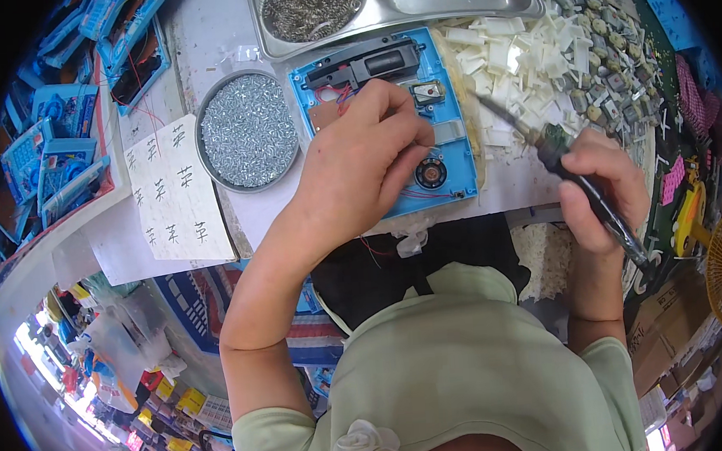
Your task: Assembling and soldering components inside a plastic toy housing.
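Observation:
An open blue plastic housing (463, 170) lies on the table in front of me. Inside it sit a dark grey moulded part (376, 63), a small motor (428, 93), a round black speaker (431, 174) and thin red wires. My left hand (361, 155) lies over the housing's middle, thumb and fingers pinched together just above the speaker. What they pinch is hidden, and the hand covers part of a brown board (321, 115). To the right, my right hand (608, 190) grips a black power screwdriver (553, 149), its shaft pointing up-left toward the housing's right edge, apart from it.
A round dish of small screws (248, 131) stands left, beside a handwritten paper sheet (173, 196). Behind is a metal tray (402, 12) with springs. White plastic pieces (516, 59) and small motors (609, 86) are heaped right. More blue housings (63, 153) pile up far left.

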The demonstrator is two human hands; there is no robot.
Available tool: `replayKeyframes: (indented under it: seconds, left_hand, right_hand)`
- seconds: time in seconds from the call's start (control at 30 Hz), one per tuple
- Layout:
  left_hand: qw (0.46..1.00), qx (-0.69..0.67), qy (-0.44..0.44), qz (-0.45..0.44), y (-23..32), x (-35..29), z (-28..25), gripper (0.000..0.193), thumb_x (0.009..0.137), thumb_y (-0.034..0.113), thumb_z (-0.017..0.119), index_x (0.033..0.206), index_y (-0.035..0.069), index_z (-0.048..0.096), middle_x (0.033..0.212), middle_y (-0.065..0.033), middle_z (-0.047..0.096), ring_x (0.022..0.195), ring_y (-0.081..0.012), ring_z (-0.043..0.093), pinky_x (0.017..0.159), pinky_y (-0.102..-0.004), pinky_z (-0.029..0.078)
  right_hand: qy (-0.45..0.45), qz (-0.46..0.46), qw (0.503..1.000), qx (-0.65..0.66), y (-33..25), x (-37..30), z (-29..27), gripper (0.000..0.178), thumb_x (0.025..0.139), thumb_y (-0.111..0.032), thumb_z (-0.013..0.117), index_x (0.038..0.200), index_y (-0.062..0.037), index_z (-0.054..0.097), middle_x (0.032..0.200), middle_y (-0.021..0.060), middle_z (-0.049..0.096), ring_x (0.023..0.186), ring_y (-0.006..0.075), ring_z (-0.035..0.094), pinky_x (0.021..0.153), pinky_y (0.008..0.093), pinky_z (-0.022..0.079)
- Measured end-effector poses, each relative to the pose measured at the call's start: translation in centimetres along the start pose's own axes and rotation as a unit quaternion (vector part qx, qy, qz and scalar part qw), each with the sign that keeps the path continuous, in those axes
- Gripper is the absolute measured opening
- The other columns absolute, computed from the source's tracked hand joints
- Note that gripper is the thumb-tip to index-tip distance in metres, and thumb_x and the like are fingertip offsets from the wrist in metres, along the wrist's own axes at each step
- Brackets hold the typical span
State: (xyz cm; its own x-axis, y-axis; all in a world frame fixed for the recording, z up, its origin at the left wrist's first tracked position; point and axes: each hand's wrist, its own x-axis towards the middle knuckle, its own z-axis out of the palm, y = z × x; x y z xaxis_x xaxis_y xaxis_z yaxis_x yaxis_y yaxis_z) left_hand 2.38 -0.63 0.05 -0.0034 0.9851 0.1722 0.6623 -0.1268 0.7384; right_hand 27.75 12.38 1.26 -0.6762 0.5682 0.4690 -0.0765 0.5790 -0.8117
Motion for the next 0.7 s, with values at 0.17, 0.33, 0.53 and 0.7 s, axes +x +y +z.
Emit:
replayKeyframes:
  seconds: [0.17, 0.33, 0.53, 0.7]
  left_hand:
    - [1.000, 0.012, -0.025, 0.014, -0.3, -0.4, 0.0, 0.018, 0.080, -0.004, 0.071, 0.094, 0.006, 0.064, 0.104, -0.0090, 0.056, 0.085, -0.0274, 0.062, 0.072, -0.0344, 0.051]
    - [0.999, 0.038, -0.020, 0.022, -0.4, -0.5, 0.3, 0.020, 0.079, -0.004, 0.071, 0.094, 0.007, 0.063, 0.105, -0.0085, 0.057, 0.087, -0.0287, 0.063, 0.071, -0.0363, 0.052]
    - [0.998, 0.041, -0.005, 0.043, -0.6, -0.4, 0.4, 0.021, 0.078, -0.004, 0.071, 0.094, 0.008, 0.063, 0.105, -0.0080, 0.058, 0.088, -0.0293, 0.062, 0.071, -0.0369, 0.052]
    - [0.998, 0.041, -0.010, 0.041, -0.5, -0.4, 0.3, 0.021, 0.078, -0.003, 0.071, 0.094, 0.008, 0.063, 0.106, -0.0076, 0.058, 0.088, -0.0297, 0.062, 0.071, -0.0367, 0.052]
  right_hand:
    - [-0.085, 0.027, 0.994, 0.067, 0.0, -0.6, -0.4, 0.024, 0.074, -0.005, 0.074, 0.096, 0.0019, 0.067, 0.062, 0.0040, 0.054, 0.052, 0.0156, 0.048, 0.048, 0.0285, 0.032]
    - [-0.121, 0.038, 0.990, 0.064, 0.2, -0.3, 0.4, 0.021, 0.074, -0.006, 0.074, 0.093, -0.0008, 0.068, 0.062, 0.0044, 0.057, 0.051, 0.0172, 0.050, 0.047, 0.0294, 0.035]
    - [-0.145, 0.036, 0.987, 0.054, 0.1, 0.2, 1.0, 0.020, 0.075, -0.008, 0.074, 0.093, -0.0020, 0.068, 0.065, 0.0057, 0.062, 0.053, 0.0187, 0.054, 0.048, 0.0298, 0.040]
    - [-0.143, 0.045, 0.987, 0.059, 0.0, 0.3, 1.3, 0.019, 0.075, -0.008, 0.074, 0.093, -0.0023, 0.068, 0.064, 0.0054, 0.062, 0.052, 0.0191, 0.055, 0.048, 0.0300, 0.040]
